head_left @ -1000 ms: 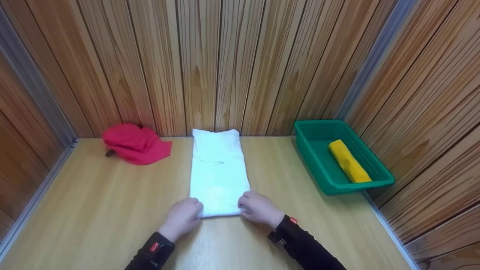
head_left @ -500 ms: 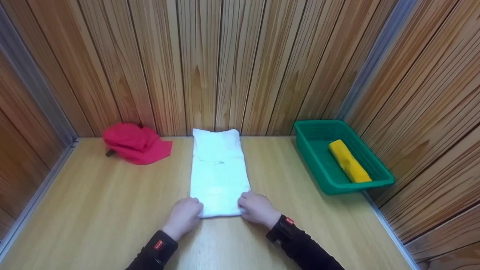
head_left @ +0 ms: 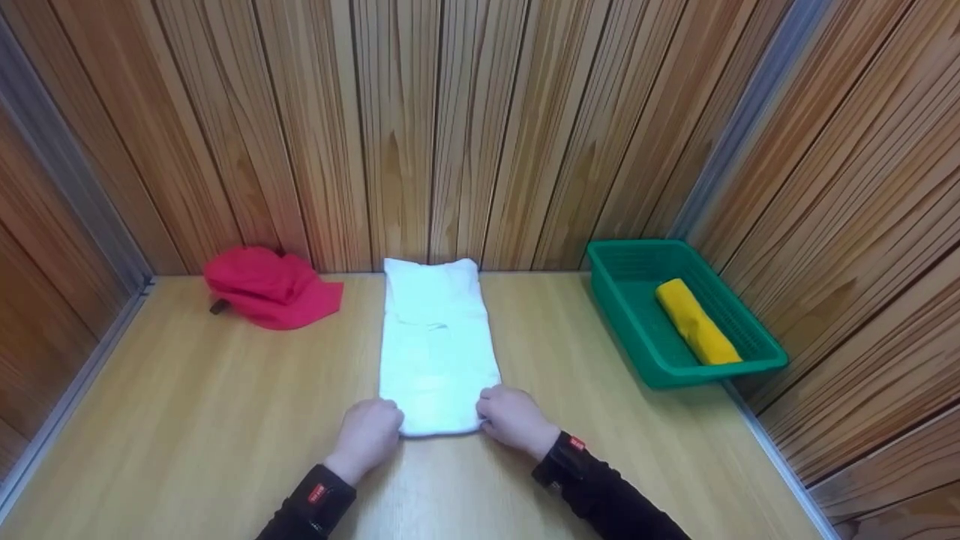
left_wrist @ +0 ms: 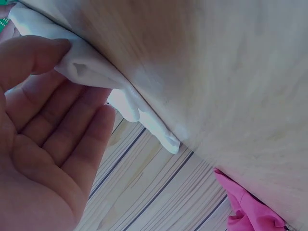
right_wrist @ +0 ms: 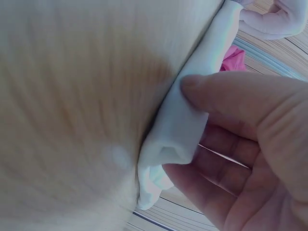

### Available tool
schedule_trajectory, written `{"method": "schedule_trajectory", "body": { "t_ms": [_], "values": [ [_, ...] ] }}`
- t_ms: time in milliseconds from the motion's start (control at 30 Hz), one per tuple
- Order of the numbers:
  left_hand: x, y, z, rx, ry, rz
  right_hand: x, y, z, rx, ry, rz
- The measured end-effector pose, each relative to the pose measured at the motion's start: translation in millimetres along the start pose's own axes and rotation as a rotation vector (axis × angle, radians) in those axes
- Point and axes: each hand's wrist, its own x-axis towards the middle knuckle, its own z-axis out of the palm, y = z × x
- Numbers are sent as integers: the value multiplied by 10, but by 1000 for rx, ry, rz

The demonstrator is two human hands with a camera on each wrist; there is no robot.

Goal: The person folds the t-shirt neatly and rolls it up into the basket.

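Observation:
A folded white cloth (head_left: pixel 435 352) lies lengthwise on the table, its far end by the back wall. My left hand (head_left: pixel 365 437) pinches its near left corner. At the near right corner, my right hand (head_left: pixel 517 420) does the same. In the left wrist view, the thumb presses the thick front fold of the cloth (left_wrist: pixel 91 67) while the fingers reach round its side. The right wrist view has the thumb against the front edge of the cloth (right_wrist: pixel 180 120) and the fingers at its side; the layered roll of fabric shows there.
A red cap (head_left: pixel 274 289) sits at the back left of the wooden table (head_left: pixel 225 420). On the right, a green basket (head_left: pixel 630 330) holds a rolled yellow cloth (head_left: pixel 697 322). Wood-panelled walls (head_left: pixel 465 135) enclose the back and both sides.
Both wrists have shifted slightly inward. The hands stay at the near corners, and the white cloth lies almost unchanged.

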Motion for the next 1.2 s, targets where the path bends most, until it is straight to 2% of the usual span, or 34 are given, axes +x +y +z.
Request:
{"method": "schedule_trajectory", "body": {
  "t_ms": [100, 267, 367, 500, 733, 1000, 1200],
  "values": [
    [-42, 34, -25, -13, -4, 2, -41, -9, -20, 22, 2, -8],
    [-147, 99, -72, -43, 0, 44, -143, -27, -48, 76, -26, -20],
    [-203, 139, -101, -55, -20, 60, -214, -36, -48, 100, -27, -34],
    [-260, 191, -138, -49, -43, 77, -292, -53, -50, 116, -12, -64],
    [-349, 244, -148, -35, -29, 116, -373, -85, -69, 141, -20, -101],
    [-339, 245, -178, -92, -91, 90, -372, -68, -80, 171, -50, -102],
    [-275, 158, -181, -229, -85, 43, -323, 3, -119, 231, -122, -61]
  ]
}}
